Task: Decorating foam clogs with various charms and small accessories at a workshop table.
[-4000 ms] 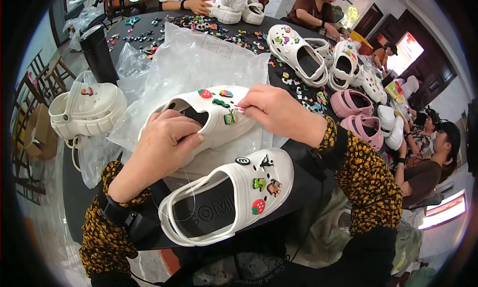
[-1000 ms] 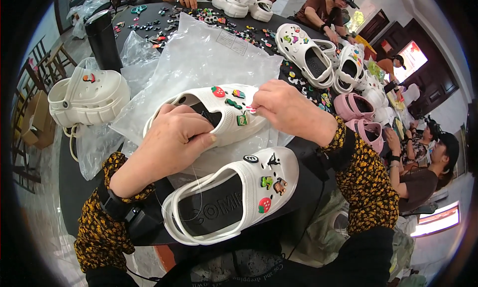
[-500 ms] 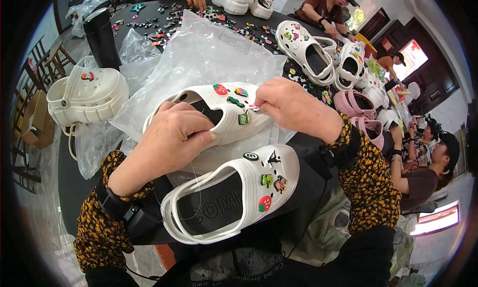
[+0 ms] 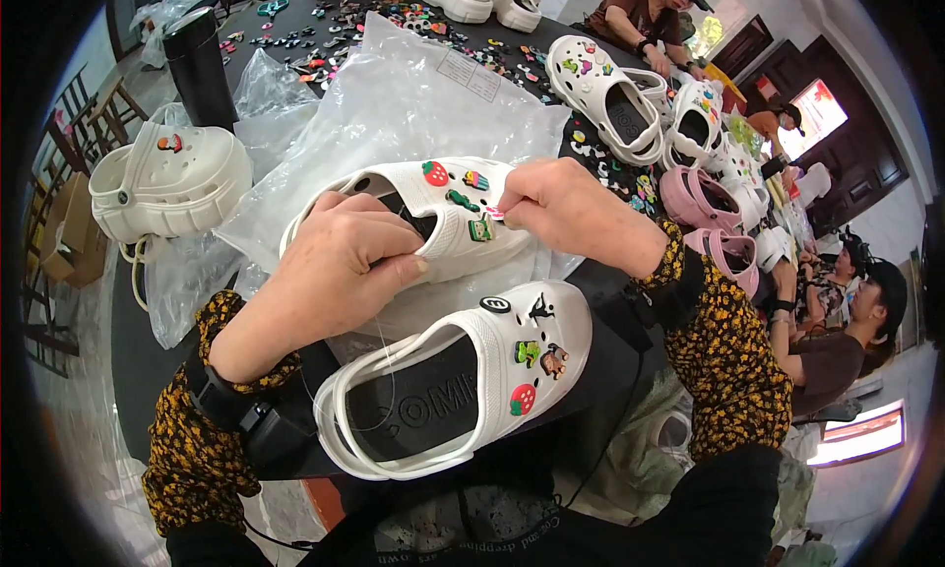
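Observation:
A white clog [image 4: 458,242] lies across the table in front of me, its upper dotted with a strawberry charm [image 4: 435,173], a cupcake-like charm [image 4: 476,179] and green charms. My left hand [image 4: 345,262] is closed round the clog's near side, thumb outside and fingers over the opening. Pinched in my right hand [image 4: 571,211] is a small pink-and-white shoe charm [image 4: 495,214], held against the clog's upper; the fingers hide most of it. Closer to me rests a second white clog [image 4: 536,346] bearing several charms, its heel strap toward the left.
Clear plastic bags [image 4: 364,104] spread under and behind the clog. Loose charms [image 4: 394,21] cover the far table. A black tumbler [image 4: 200,70] and another white clog [image 4: 187,178] stand left. More clogs [image 4: 605,99] line the right, where co-workers [image 4: 837,341] sit.
My right hand has shifted slightly, still pinching the charm at the clog's upper. My left hand keeps its hold. The far co-worker's hand has drawn back a little.

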`<state>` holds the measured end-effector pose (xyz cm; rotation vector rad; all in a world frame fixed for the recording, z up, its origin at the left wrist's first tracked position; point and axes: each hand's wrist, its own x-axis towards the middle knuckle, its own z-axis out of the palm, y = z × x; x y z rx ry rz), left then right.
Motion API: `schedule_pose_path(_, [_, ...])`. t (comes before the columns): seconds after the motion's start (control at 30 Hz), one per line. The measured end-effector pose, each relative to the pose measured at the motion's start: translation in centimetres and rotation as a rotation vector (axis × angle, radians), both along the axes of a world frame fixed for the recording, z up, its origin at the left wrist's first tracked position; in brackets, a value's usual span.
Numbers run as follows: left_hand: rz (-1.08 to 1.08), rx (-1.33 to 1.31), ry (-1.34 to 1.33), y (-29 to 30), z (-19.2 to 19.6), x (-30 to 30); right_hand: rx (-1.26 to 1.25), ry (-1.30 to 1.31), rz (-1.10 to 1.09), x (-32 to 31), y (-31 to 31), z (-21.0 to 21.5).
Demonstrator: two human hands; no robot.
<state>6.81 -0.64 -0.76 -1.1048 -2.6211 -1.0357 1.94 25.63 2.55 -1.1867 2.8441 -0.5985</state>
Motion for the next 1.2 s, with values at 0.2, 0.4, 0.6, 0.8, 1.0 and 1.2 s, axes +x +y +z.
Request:
schedule_pose_path(0.2, [0.000, 0.023, 0.010, 0.0, -0.2, 0.0, -0.103, -0.106, -0.120, 0.9, 0.1, 0.4])
schedule_pose_path(0.4, [0.002, 0.012, -0.002, 0.0, 0.1, 0.0, -0.015, 0.066, 0.065, 1.1, 1.2, 0.0])
schedule_pose_path(0.6, [0.004, 0.022, 0.008, 0.0, 0.0, 0.1, 0.119, 0.073, 0.171, 1.3, 1.5, 0.5])
schedule_pose_path(0.8, [-0.009, 0.002, -0.001, 0.0, 0.2, -0.1, 0.179, 0.061, 0.183, 1.2, 2.2, 0.0])
schedule_pose_path(1.0, [-0.005, 0.028, -0.006, 0.1, 0.0, 0.0, 0.232, 0.075, 0.240, 1.0, 1.5, -0.2])
schedule_pose_path(1.2, [-0.010, 0.103, 0.075, 0.4, -0.3, -0.1, 0.240, 0.125, 0.291, 0.7, 1.4, -0.4])
